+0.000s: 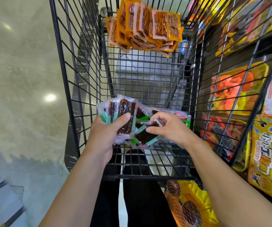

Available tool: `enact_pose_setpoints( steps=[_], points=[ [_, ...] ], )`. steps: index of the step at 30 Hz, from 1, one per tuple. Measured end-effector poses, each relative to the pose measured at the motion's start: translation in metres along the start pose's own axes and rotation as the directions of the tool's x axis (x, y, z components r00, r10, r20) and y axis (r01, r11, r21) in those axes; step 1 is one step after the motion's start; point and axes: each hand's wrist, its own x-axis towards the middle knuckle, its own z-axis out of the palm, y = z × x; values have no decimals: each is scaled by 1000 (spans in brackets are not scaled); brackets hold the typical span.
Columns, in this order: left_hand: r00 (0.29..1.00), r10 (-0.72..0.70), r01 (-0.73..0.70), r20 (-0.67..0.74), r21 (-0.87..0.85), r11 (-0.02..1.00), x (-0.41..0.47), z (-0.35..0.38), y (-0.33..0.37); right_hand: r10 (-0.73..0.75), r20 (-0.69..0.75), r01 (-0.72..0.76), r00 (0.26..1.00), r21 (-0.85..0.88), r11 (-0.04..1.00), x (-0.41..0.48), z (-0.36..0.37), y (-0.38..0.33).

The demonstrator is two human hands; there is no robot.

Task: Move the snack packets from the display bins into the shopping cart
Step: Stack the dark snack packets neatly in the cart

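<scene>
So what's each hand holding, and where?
Left hand grips a packet stack round its lower half, thumb across the front; right hand pinches a single packet at its upper edge.

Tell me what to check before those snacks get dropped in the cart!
1. Left hand grips its bunch of dark packets, thumb across the top one: ok.
2. Right hand fingers pinch a single dark packet: ok.
3. Both hands are over the shopping cart: ok.
4. Bare floor shows between the near pile and the orange packets: ok.
5. Packets too wide to slip through the wire gaps: cannot tell.
</scene>
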Motion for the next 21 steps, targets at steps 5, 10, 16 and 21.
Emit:
enact_pose_setpoints(
  steps=[5, 10, 16, 21],
  points=[
    [999, 31, -31, 34, -22, 999, -14, 1, 12, 5, -114, 12, 993, 145, 989, -25, -7, -14],
    [990, 87, -84, 108, -31, 996, -47, 4, 46, -39, -253, 111, 967, 279, 954, -75, -24, -44],
    [951, 155, -159, 268, -7, 987, -104, 11, 97, -119, -448, 302, 886, 362, 882, -167, -33, -95],
    [888, 163, -221, 430, 91, 971, -176, 24, 150, -156, -664, 456, 731, 305, 836, -275, -14, -146]
  ],
)
